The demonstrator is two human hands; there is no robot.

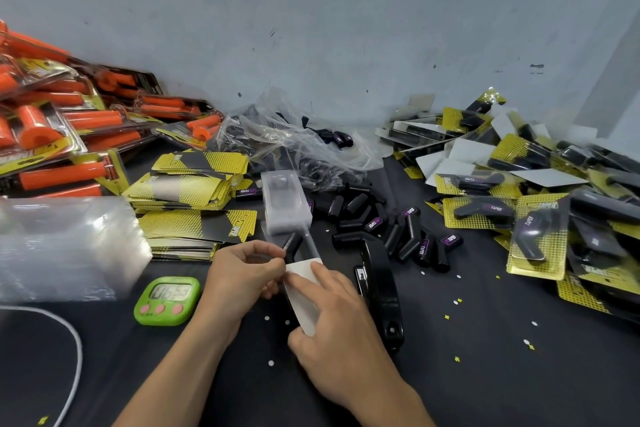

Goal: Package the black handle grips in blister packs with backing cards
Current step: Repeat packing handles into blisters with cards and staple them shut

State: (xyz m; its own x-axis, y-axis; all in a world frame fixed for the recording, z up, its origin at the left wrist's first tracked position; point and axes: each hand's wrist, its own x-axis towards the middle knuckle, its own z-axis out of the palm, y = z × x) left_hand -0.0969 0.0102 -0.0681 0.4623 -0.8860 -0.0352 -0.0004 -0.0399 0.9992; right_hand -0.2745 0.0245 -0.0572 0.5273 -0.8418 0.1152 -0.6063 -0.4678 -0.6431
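Both hands meet low in the middle of the black table. My left hand (242,274) pinches the edge of a clear blister pack (308,246) with a black handle grip (291,243) inside it. My right hand (332,326) holds a backing card (302,291), white side up, against that blister, fingers flat on it. Loose black handle grips (381,222) lie heaped just beyond, some with purple labels. A stack of empty clear blisters (284,201) stands behind my hands. Yellow-black backing cards (194,198) are piled to the left.
A black stapler (381,288) lies right of my hands. A green timer (168,300) sits to the left, near a stack of clear plastic (65,246) and a white cord (74,350). Finished black packs (519,198) pile up at right, orange grip packs (62,135) at far left.
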